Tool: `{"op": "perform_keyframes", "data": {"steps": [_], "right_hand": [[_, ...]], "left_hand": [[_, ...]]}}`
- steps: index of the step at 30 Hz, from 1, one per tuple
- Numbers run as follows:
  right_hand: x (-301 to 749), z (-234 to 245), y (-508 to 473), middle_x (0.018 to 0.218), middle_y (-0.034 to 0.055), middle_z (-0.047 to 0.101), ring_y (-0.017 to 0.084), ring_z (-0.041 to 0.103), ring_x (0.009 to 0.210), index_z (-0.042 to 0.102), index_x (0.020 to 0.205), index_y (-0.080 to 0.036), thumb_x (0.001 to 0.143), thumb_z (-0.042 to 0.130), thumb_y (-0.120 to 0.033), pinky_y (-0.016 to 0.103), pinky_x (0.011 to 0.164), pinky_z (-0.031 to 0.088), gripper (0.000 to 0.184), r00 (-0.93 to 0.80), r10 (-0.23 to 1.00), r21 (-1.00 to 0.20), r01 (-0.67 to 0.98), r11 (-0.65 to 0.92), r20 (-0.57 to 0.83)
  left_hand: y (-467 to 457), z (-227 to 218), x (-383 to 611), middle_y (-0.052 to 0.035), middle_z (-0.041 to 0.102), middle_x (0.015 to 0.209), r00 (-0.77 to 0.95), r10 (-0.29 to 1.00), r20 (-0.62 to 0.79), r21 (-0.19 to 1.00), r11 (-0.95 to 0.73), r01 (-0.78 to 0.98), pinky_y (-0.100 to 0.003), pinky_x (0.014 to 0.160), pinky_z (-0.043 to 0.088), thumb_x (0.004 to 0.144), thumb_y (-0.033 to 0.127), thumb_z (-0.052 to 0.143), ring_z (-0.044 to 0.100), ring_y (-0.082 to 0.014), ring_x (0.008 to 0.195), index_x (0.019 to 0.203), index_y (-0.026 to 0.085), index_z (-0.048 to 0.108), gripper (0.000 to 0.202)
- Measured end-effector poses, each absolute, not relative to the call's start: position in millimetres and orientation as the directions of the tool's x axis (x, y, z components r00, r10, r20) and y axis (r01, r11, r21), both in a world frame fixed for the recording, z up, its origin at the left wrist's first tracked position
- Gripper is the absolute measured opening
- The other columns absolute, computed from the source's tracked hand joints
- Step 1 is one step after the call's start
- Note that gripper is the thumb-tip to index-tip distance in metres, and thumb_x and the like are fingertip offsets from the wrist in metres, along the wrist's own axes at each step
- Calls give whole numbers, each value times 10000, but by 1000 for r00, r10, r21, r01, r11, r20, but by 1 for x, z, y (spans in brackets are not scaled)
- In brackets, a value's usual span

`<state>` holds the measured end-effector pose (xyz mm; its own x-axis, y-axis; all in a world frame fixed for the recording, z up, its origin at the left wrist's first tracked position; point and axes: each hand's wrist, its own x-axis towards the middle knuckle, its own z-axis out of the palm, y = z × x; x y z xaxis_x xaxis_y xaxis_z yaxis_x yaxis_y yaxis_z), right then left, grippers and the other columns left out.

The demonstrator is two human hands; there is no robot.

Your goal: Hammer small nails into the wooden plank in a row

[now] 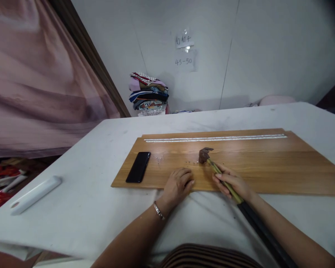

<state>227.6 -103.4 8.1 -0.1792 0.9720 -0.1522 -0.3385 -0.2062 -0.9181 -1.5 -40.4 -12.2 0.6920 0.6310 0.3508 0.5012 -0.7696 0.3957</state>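
My right hand [231,180] is wrapped round the yellow-green handle of a claw hammer [205,155], near its head. The rusty brown head is over the middle of a wooden board [268,163], close to a short row of small nails [192,162] on the wood. Whether the head touches a nail I cannot tell. My left hand [178,183] lies on the board's near edge, fingers resting on the wood with nothing seen in them, just left of the hammer. Several loose thin nails [159,159] lie further left on the board.
A black phone [138,167] lies on the board's left end. Two white strips [212,139] run along its far edge. On the white table [86,167] a white plastic piece [36,194] lies left. Folded clothes [149,93] are stacked behind; a pink curtain [39,74] hangs left.
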Motion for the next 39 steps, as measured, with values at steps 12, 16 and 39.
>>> {"op": "perform_keyframes", "data": {"steps": [12, 16, 39], "right_hand": [[227, 13, -103, 596, -59, 524, 35, 347, 300, 430, 1370, -196, 806, 614, -317, 152, 274, 301, 606, -155, 973, -919, -331, -215, -172], [228, 11, -103, 638, -56, 536, 27, 350, 301, 438, 1360, -218, 811, 615, -313, 150, 273, 313, 584, -167, 974, -913, -353, -205, -154], [231, 14, -104, 641, -53, 555, 25, 363, 289, 428, 1360, -204, 808, 624, -299, 147, 272, 290, 594, -158, 977, -899, -392, -196, -144]], "left_hand": [[-39, -12, -1, -69, 645, 1119, 695, 631, 346, 407, -768, 495, -407, 960, 457, 913, 278, 493, 561, -205, 1094, 1004, 209, 635, 182], [-39, -13, -1, -62, 644, 1130, 696, 633, 339, 408, -765, 498, -405, 966, 453, 914, 276, 497, 558, -203, 1102, 1007, 207, 629, 176], [-37, -12, -1, -65, 650, 1129, 696, 627, 350, 399, -772, 495, -411, 975, 459, 911, 277, 500, 566, -205, 1096, 1013, 208, 644, 189]]}}
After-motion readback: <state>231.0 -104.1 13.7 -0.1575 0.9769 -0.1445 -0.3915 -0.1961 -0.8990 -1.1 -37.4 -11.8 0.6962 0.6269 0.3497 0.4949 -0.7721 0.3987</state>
